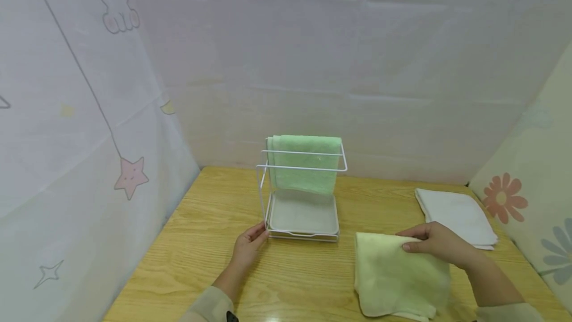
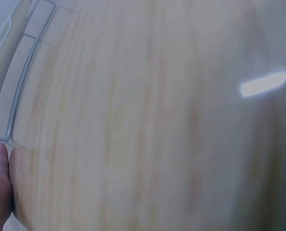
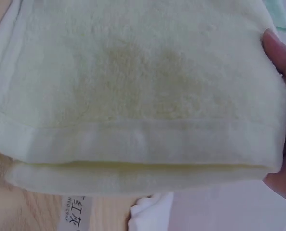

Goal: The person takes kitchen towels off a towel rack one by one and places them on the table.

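Note:
A white wire rack [image 1: 308, 168] stands on the table, with a folded green towel [image 1: 308, 180] draped over its rear bar and a white tray [image 1: 304, 212] in its base. My left hand [image 1: 250, 245] holds the rack's front lower left corner between thumb and fingers. In the left wrist view, the fingertips [image 2: 1, 156] meet that wire corner. My right hand [image 1: 440, 243] pinches the top edge of a folded yellow towel [image 1: 393, 277], which hangs to the right of the rack. Close up, the towel's hemmed edge [image 3: 138, 144] shows beside the right hand [image 3: 282, 62].
Folded white towels [image 1: 456, 217] lie at the right side of the wooden table [image 1: 201, 222]. Printed cloth hangs behind [image 1: 357, 63] and on both sides. A label with printed characters [image 3: 74, 214] shows under the yellow towel in the right wrist view.

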Demonstrator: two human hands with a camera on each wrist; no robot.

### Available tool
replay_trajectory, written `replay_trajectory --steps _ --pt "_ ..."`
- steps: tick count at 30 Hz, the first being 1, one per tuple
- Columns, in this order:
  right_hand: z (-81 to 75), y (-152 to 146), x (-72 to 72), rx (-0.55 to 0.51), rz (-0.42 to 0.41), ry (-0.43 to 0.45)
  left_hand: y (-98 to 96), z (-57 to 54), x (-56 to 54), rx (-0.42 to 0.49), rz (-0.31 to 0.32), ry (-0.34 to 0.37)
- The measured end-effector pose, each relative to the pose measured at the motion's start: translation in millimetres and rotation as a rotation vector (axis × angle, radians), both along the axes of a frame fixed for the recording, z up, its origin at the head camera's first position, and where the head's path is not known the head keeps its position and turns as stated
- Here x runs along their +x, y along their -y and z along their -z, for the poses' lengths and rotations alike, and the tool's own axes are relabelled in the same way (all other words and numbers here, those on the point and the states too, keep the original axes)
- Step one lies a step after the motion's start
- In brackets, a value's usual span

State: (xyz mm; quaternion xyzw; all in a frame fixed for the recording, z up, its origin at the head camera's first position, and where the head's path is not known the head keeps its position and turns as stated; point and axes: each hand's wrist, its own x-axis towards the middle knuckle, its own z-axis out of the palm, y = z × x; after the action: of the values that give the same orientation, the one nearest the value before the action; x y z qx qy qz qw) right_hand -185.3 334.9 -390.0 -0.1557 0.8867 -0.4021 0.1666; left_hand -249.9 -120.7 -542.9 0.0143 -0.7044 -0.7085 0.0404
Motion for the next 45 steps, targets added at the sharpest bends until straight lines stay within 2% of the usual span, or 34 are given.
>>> replay_trajectory --steps 5,11,18,23,30,38,45 --pt "14.0 -0.9 -18.0 0.026 0.022 -0.013 -1.4 -2.2 1.7 0.010 0.007 -0.009" --pt "32.0 -4.0 -35.2 -0.007 -0.003 -0.019 -1.6 -5.0 3.2 0.015 0.005 -0.008" --pt "62.6 -11.4 -52.7 0.058 0.087 -0.004 -0.6 -5.0 3.7 -0.006 0.006 -0.009" --pt "81.9 -13.6 -61.6 0.056 0.115 -0.014 -0.4 -5.2 3.2 0.004 0.005 -0.007" --pt "96.3 -13.6 -65.8 0.101 0.146 -0.039 -0.8 -5.4 3.0 0.008 0.013 -0.015" --pt "100.3 -13.0 -64.5 0.144 0.210 -0.069 -1.7 -4.3 2.2 0.020 0.016 -0.004" --pt "99.1 -9.5 -59.0 0.111 0.236 -0.068 -0.4 -5.8 2.9 0.035 0.013 0.002"
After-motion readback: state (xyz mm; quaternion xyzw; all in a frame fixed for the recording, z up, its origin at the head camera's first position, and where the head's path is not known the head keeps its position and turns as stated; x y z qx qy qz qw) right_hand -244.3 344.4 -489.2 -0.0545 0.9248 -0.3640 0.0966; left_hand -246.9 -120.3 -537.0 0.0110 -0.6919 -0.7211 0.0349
